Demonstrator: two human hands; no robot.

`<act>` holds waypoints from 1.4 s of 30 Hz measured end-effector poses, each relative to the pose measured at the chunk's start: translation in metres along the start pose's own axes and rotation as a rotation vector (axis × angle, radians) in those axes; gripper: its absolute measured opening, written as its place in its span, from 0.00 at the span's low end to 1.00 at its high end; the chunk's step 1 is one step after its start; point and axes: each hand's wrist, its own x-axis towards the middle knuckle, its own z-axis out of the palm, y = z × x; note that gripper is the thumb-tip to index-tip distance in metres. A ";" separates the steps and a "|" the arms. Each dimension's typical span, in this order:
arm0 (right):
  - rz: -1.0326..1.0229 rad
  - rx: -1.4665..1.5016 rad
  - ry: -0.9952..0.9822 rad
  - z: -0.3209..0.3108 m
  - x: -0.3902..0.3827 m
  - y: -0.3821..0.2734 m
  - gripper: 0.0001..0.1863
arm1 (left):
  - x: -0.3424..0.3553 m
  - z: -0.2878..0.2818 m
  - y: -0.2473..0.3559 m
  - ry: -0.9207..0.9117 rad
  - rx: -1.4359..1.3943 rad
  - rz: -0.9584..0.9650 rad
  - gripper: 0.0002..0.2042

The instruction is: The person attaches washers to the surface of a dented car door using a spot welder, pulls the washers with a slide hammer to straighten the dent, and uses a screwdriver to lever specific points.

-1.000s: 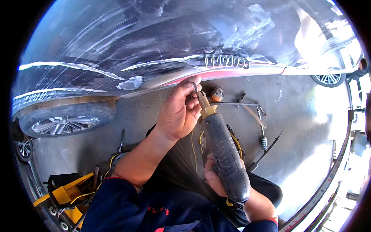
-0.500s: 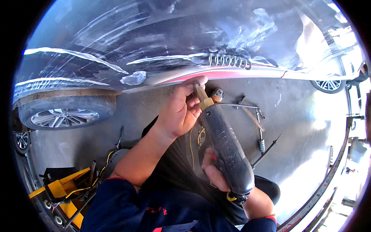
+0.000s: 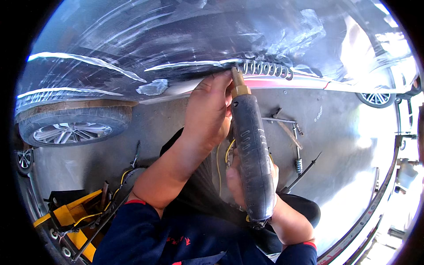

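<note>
My right hand is wrapped round the grip of a black welding gun, whose body hides part of the fingers. The gun's brass-coloured nozzle points away from me, with its tip at the dark, sanded car panel. Beside that tip my left hand has its thumb and fingers pinched together; what they hold, if anything, is hidden. Just right of the tip, a row of several small metal rings stands along the panel's lower crease, close to a pale filler line.
The car's wheel is at left. On the floor to the right lie metal rods and a puller bar with a spring. A yellow and black frame with cables stands at lower left. Another wheel shows far right.
The welding gun has swung more upright and moved forward, bringing its tip up to the panel beside the rings. My left hand has moved up with it. The gun now covers an orange tool.
</note>
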 end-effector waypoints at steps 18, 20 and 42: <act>-0.005 -0.007 0.025 0.007 0.002 -0.004 0.20 | -0.009 0.006 0.012 -0.047 0.005 0.016 0.10; 0.085 0.145 0.009 0.006 0.001 -0.004 0.22 | -0.018 0.005 0.014 0.016 0.145 -0.037 0.09; -0.033 0.185 -0.345 -0.029 0.013 0.015 0.40 | -0.159 -0.043 -0.041 -0.512 1.386 0.312 0.28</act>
